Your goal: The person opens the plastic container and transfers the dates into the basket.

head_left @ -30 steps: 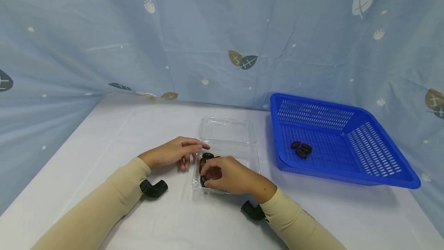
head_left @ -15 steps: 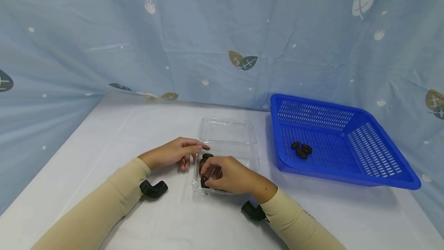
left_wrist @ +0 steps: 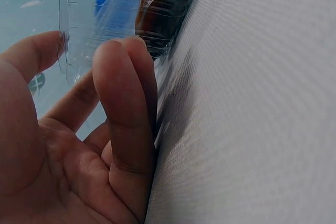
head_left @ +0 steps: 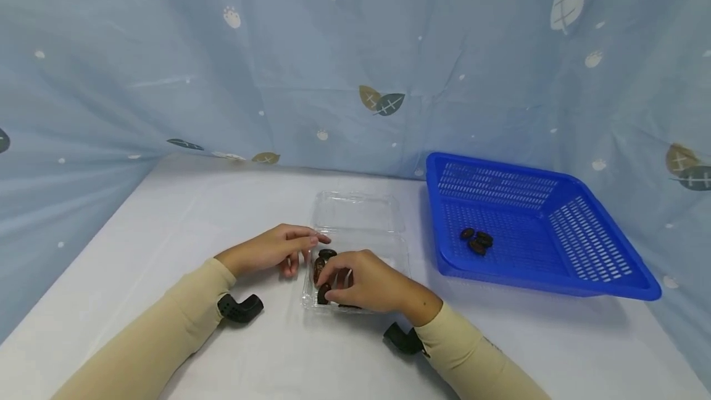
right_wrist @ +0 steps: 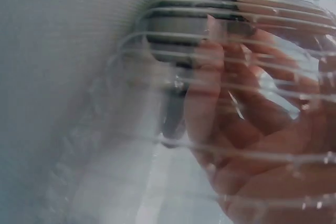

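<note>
A clear plastic clamshell container (head_left: 407, 267) lies with its lid (head_left: 358, 212) folded back, away from the person. Several glossy dark-brown dates (head_left: 318, 269) lie along its left side. My right hand (head_left: 369, 283) reaches inside, thumb and index finger pinching a date (head_left: 323, 294) near the front left corner. Blur and the ridged wall partly veil that hand in the right wrist view. At the left rear corner, my left hand (head_left: 274, 249) holds the container's edge, its thumb (left_wrist: 50, 48) at the rim. Its lower fingers curl by the outer wall, fingertips close against the plastic.
A large blue plastic basket (head_left: 513, 276) stands to the right, with several dates (head_left: 478, 242) near its left side. White cloth (head_left: 222, 196) covers the table. Behind hangs a blue leaf-print curtain (head_left: 311, 48). A black curved piece (head_left: 241, 308) sits at each sleeve cuff.
The head view has shifted slightly. Both hands keep nearly the same places at the container, with only small movement of the right fingertips and the date at them.
</note>
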Available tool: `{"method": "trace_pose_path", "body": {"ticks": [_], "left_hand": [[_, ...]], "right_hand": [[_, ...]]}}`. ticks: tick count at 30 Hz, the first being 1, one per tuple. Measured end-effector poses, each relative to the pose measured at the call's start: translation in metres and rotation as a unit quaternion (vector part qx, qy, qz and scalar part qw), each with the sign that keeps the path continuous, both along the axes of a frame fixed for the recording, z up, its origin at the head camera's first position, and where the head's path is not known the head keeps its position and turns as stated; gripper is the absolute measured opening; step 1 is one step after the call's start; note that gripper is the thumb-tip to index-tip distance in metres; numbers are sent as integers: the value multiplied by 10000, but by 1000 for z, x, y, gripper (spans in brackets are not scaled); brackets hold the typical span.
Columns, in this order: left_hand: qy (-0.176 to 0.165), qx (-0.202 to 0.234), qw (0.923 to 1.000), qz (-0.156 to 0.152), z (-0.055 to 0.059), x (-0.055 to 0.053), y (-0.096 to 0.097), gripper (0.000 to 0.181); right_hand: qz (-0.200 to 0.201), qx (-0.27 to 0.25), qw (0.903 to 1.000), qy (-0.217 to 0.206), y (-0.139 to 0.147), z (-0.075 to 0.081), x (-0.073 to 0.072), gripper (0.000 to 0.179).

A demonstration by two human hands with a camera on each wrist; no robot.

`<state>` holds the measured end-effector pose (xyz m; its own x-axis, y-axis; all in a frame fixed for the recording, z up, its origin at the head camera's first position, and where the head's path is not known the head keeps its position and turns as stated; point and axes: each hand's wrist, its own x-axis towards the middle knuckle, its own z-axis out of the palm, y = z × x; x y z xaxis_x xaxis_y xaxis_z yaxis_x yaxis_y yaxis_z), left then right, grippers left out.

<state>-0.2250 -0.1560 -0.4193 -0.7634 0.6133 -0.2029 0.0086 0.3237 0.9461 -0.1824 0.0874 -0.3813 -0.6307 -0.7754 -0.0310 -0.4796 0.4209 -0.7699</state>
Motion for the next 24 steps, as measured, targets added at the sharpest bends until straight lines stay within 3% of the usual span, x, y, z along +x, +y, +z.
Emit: {"method": "trace_pose_path", "body": {"ticks": [5,11,17,24], "left_hand": [[59,-2,10000,0,-1,0,-1,42],[27,67,10000,-52,-3,0,-1,43],[31,80,9999,54,-2,2,-1,44],[-8,85,10000,6,-3,2,0,44]], "right_hand": [[-152,-59,9995,265,3,9,0,15],[-790,-430,9930,772,16,30,3,18],[-1468,-858,9771,1278,39,51,1,18],[-2418,-727,9526,1699,89,76,-4,17]]}}
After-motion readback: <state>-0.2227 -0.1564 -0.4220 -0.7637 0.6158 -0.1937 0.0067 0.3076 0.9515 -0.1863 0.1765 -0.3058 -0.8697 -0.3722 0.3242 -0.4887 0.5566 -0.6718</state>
